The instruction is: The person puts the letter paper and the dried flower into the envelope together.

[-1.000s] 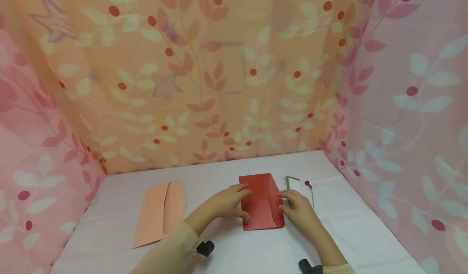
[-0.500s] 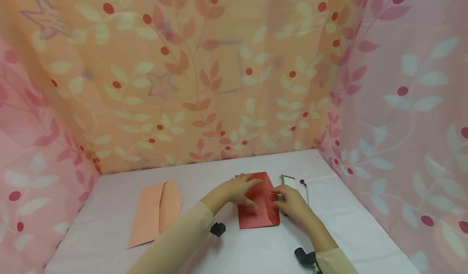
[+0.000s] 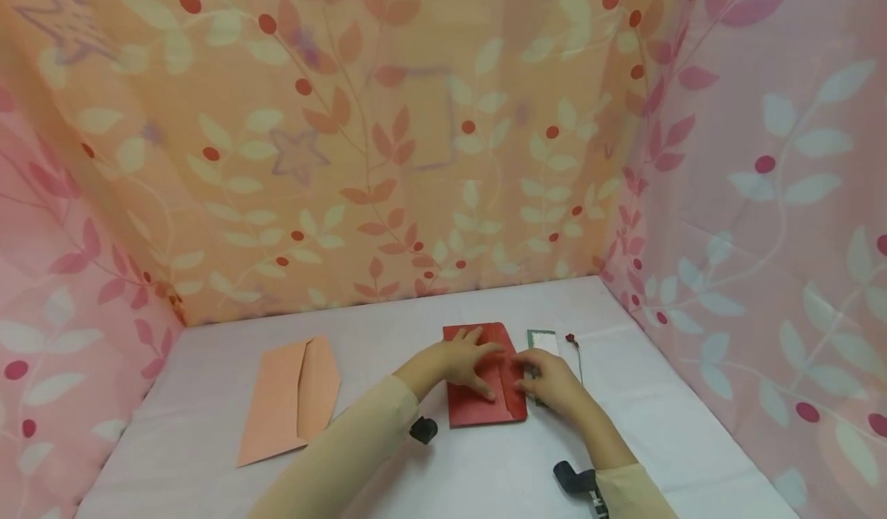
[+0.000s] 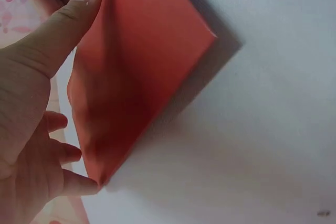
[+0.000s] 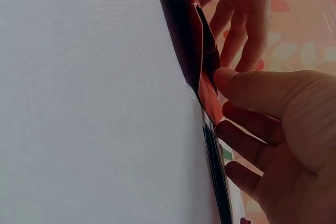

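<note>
A red envelope (image 3: 467,411) lies on the white tabletop with its flap to the right. My left hand (image 3: 466,365) is spread over it, fingers straight and thumb apart. In the left wrist view, the left thumb (image 4: 63,35) lies over the envelope's edge and the little finger reaches one corner. My right hand (image 3: 550,380) is at the flap. The right wrist view shows its thumb (image 5: 252,85) and curled fingers around the flap (image 5: 210,100), with the envelope's mouth gaping. A green-edged white card (image 3: 543,340) is partly hidden behind the right hand.
A peach envelope (image 3: 273,396) lies at the left with its flap to the right. A dried red flower (image 3: 571,338) on a thin stem lies to the right of the card. Patterned curtains (image 3: 346,157) enclose the table's back and sides.
My left hand has moved right, from the envelope's left edge to over its middle. The right hand stays at the flap. The head view has shifted slightly.
</note>
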Available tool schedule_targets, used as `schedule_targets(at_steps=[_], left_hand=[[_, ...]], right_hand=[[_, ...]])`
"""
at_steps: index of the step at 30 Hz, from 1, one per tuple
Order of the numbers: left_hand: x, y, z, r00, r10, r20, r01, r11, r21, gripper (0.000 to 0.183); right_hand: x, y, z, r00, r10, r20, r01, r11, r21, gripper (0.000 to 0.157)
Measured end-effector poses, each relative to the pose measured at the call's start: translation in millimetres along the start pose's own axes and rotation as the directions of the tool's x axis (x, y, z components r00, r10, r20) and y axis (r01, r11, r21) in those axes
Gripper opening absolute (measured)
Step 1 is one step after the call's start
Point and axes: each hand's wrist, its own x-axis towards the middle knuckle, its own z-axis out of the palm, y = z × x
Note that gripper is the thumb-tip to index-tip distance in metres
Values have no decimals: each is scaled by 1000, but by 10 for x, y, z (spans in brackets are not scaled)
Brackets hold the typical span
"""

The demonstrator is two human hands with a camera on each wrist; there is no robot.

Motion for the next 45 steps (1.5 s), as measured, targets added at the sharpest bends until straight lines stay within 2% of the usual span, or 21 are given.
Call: schedule_targets(at_steps=[4, 9, 17, 22, 30, 36, 39, 45], left_hand=[[-2, 4, 4, 1000, -11, 13, 12, 999, -32, 87], [7, 0, 9, 1000, -21, 9, 21, 999, -30, 83], [29, 26, -35, 999, -52, -9, 52, 999, -3, 79], [25, 35, -7, 998, -69, -8, 69, 998, -13, 85], [31, -85, 84, 999, 16, -50, -16, 1000, 1, 111], [-54, -247, 55, 996, 81, -44, -85, 991, -106, 113], [-104, -296, 33, 995, 92, -41, -97, 984, -147, 111], [-142, -279, 5, 997, 65, -53, -71, 988, -136, 113]], right_hand=[[19, 21, 49, 999, -16, 36, 17, 999, -27, 44], [37, -9, 67, 997, -45, 65, 51, 996, -79, 43], [55, -5, 69, 995, -74, 61, 80, 990, -119, 40], [31, 42, 117, 994, -88, 67, 96, 986, -134, 39], [-49, 53, 123, 987, -146, 68, 157, 968, -195, 38], [-76, 43, 103, 985, -164, 63, 173, 963, -207, 37], [-74, 41, 98, 985, -159, 65, 169, 966, -194, 38], [-30, 43, 86, 981, -183, 72, 193, 961, -196, 38]])
